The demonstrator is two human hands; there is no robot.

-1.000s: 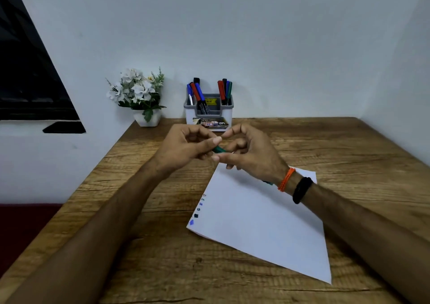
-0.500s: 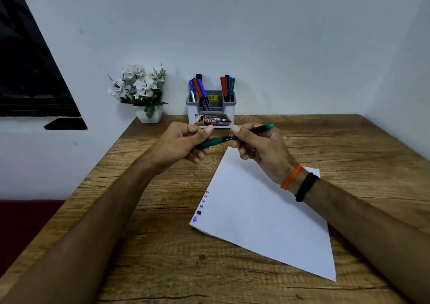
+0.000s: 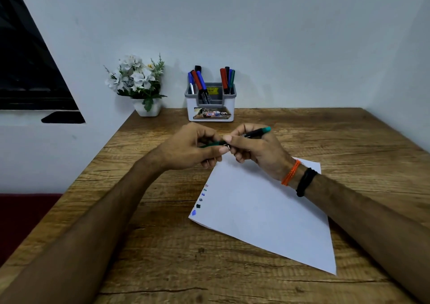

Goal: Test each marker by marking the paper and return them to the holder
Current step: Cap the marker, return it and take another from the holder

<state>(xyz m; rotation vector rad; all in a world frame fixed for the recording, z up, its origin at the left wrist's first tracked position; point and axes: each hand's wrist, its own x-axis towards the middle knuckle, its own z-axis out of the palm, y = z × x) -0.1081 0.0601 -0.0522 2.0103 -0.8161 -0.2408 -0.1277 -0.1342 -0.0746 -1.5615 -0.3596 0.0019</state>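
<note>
Both hands hold a green marker [image 3: 256,132] above the far edge of the white paper [image 3: 263,213]. My right hand [image 3: 253,149] grips its black barrel, the green end pointing up to the right. My left hand [image 3: 188,149] pinches the green cap [image 3: 213,143] at the marker's left end; cap and barrel meet between my fingertips. Several small colour marks [image 3: 200,200] run down the paper's left edge. The grey-and-white holder [image 3: 210,111] stands at the back of the table with several red, blue, black and green markers [image 3: 226,78] upright in it.
A white pot of white flowers [image 3: 139,85] stands left of the holder at the table's back corner. The wooden table [image 3: 162,245] meets walls behind and to the right. Its left edge drops to a dark red floor.
The marker was hidden between my hands, then swung out level. My hands have since come closer together along it, with the cap end held in my left fingers.
</note>
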